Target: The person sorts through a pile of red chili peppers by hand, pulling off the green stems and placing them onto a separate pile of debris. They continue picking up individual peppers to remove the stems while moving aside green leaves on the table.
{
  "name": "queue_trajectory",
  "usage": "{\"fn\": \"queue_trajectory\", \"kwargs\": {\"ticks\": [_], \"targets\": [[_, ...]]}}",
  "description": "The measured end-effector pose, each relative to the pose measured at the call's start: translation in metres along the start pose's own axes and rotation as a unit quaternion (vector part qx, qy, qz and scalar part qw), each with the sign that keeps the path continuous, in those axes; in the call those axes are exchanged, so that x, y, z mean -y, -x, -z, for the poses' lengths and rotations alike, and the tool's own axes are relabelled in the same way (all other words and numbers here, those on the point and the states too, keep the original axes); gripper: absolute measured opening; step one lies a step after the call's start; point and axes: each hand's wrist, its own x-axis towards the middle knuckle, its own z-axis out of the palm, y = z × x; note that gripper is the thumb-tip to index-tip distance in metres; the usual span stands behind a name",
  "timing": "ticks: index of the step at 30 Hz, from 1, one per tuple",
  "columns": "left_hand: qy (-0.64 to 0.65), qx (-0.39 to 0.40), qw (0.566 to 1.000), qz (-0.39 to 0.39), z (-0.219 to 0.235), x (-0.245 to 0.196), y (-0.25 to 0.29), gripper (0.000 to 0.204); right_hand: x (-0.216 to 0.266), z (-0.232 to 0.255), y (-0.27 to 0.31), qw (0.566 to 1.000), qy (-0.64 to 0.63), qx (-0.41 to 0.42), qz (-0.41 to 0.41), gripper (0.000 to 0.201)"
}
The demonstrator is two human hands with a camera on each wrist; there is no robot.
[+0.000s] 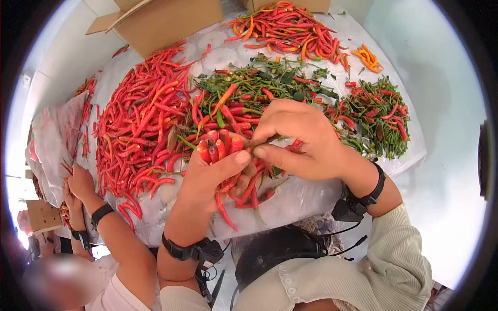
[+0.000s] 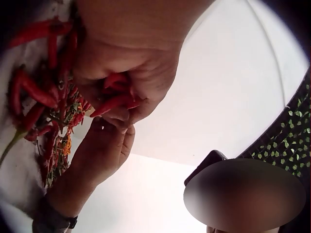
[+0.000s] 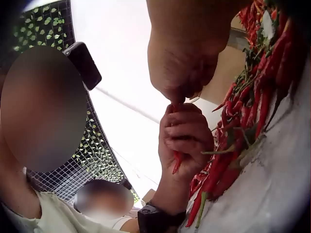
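Note:
My left hand (image 1: 203,179) grips a bunch of red chili peppers (image 1: 220,146), their cut-looking ends poking up above the thumb. Close against it, my right hand (image 1: 306,137) pinches a chili stem between thumb and forefinger, mostly hidden by the fingertips. In the right wrist view, a red chili tip (image 3: 177,162) sticks out below the left fingers. Red chilies also show inside the curled left palm (image 2: 116,92) in the left wrist view. Loose chilies with green stems (image 1: 254,199) lie on the plastic-covered table just below both hands.
A large heap of red chilies (image 1: 140,119) lies left, green stems and leaves (image 1: 233,83) behind my hands. More stems (image 1: 381,114) and orange chilies (image 1: 367,58) lie right, another red heap (image 1: 290,28) at the back. A cardboard box (image 1: 171,26) stands behind; another person's hand (image 1: 82,181) works at left.

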Motion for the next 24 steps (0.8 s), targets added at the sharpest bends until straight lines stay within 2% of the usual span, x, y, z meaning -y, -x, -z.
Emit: {"fn": "queue_trajectory", "kwargs": {"ticks": [4, 6, 9, 11, 13, 15, 18, 22, 24], "targets": [[-0.030, 0.033, 0.999, 0.016, 0.004, -0.001, -0.001, 0.022, -0.001, 0.000, 0.001, 0.999, -0.038, 0.011, -0.004, 0.007], [-0.077, 0.027, 0.996, 0.023, 0.002, -0.001, 0.000, 0.027, 0.001, 0.001, 0.001, 0.998, -0.059, 0.019, -0.022, 0.006], [-0.106, -0.019, 0.994, -0.016, -0.006, 0.003, 0.001, 0.026, 0.000, 0.002, 0.002, 0.992, -0.091, 0.060, -0.063, 0.008], [-0.057, 0.038, 0.998, -0.007, 0.000, 0.002, -0.001, 0.019, -0.001, 0.001, 0.003, 0.977, -0.167, 0.079, -0.106, 0.011], [-0.026, 0.072, 0.997, 0.001, 0.006, 0.001, -0.001, 0.016, -0.002, -0.001, 0.005, 0.945, -0.270, 0.094, -0.159, 0.013], [-0.010, 0.085, 0.996, 0.008, 0.008, 0.002, -0.001, 0.017, -0.002, -0.002, 0.006, 0.885, -0.394, 0.107, -0.225, 0.015], [-0.014, 0.078, 0.997, -0.017, 0.009, 0.002, 0.001, 0.020, -0.006, -0.006, 0.006, 0.861, -0.423, 0.110, -0.259, 0.017], [-0.037, 0.106, 0.993, -0.027, 0.016, 0.003, -0.004, 0.021, -0.007, -0.014, 0.008, 0.779, -0.557, 0.062, -0.283, 0.020], [-0.035, 0.097, 0.994, -0.041, 0.016, 0.006, -0.004, 0.022, -0.006, -0.015, 0.006, 0.765, -0.580, 0.058, -0.274, 0.020]]}}
